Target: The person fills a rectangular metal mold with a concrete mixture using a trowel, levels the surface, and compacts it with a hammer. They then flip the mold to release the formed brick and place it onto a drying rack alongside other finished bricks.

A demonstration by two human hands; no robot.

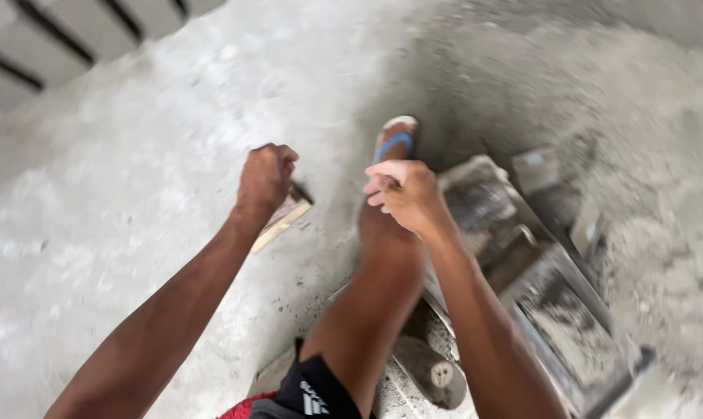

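Wooden piece (283,218) on the concrete floor (134,194), gripped at its top end by left hand (266,177), fingers clenched. Right hand (404,194) loosely curled above the shin, holding nothing discernible. Mortar-caked metal moulds (557,302) at right, contents blurred; sandal (395,141) partly hidden.

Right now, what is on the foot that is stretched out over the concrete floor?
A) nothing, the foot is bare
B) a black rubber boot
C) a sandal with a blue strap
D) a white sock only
C: the foot wears a light-soled sandal with a blue strap across it, just beyond the right hand, which is curled loosely above the shin.
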